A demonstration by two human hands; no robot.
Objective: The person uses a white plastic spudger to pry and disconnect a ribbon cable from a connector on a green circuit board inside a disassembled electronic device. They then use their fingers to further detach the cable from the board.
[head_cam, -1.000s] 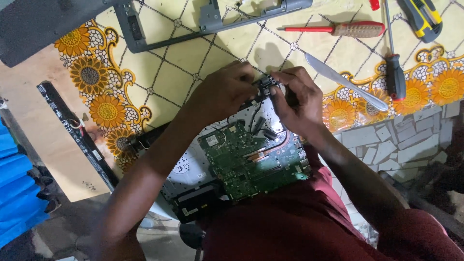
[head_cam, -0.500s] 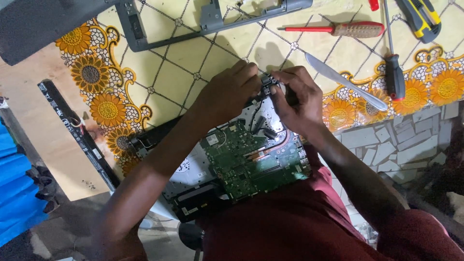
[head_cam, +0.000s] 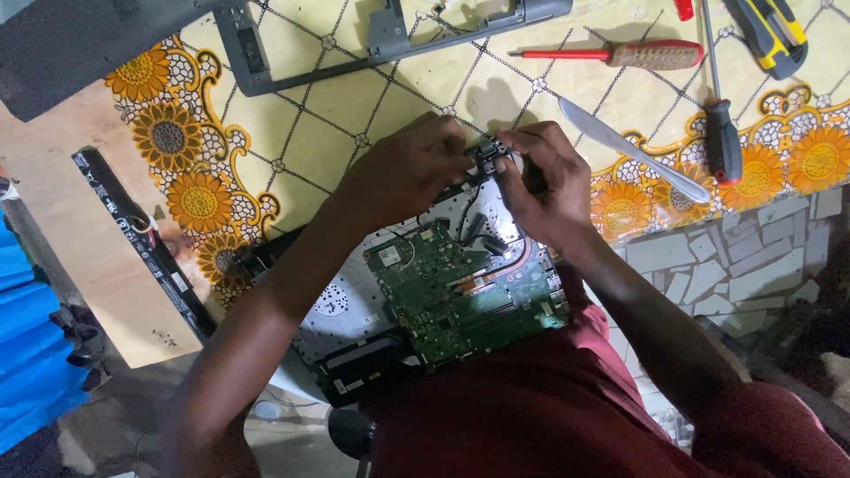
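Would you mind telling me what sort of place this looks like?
Probably an informal electronics repair bench: an opened laptop with its green motherboard exposed, screwdrivers and a knife lying on a sunflower-patterned tablecloth, and a detached grey laptop frame.

Soft even daylight, mild shadows, fairly sharp.

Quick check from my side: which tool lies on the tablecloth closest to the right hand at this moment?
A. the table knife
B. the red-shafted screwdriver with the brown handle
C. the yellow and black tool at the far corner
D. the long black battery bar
A: the table knife lies with its blade just beside the right hand, while the red-shafted screwdriver sits farther up the cloth and the battery bar is off beyond the left hand.
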